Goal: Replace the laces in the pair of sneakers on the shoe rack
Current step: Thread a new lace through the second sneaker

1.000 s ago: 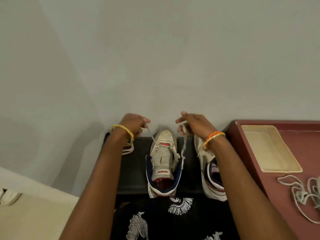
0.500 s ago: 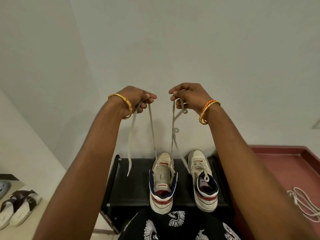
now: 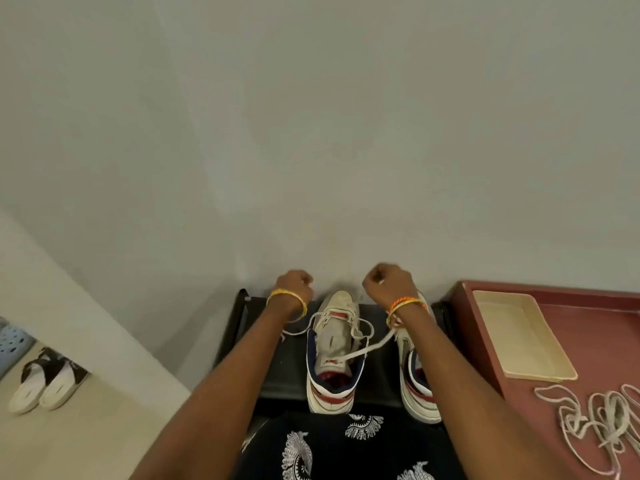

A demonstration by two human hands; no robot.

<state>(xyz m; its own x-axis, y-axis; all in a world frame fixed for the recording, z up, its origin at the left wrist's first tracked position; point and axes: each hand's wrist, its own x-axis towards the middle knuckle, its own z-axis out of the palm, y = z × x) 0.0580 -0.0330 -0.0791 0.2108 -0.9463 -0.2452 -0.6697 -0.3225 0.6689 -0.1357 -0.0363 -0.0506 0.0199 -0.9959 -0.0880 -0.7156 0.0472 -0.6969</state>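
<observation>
Two white sneakers with navy and red trim stand on the black shoe rack (image 3: 284, 368). The left sneaker (image 3: 334, 355) lies between my arms, and its pale lace (image 3: 367, 348) runs loosely across the tongue. The right sneaker (image 3: 414, 386) is partly hidden under my right forearm. My left hand (image 3: 294, 289) and my right hand (image 3: 386, 284) are both closed near the left sneaker's toe, each gripping an end of that lace. A lace tail trails out left under my left wrist.
A dark red table (image 3: 571, 368) to the right carries a cream tray (image 3: 519, 337) and a heap of loose pale laces (image 3: 602, 420). A pair of black and white sandals (image 3: 45, 382) rests on the floor at left. The wall stands just behind the rack.
Half a second ago both hands held the lace ends high above the shoe. They have dropped down to the toe, and the lace now lies slack across the tongue.
</observation>
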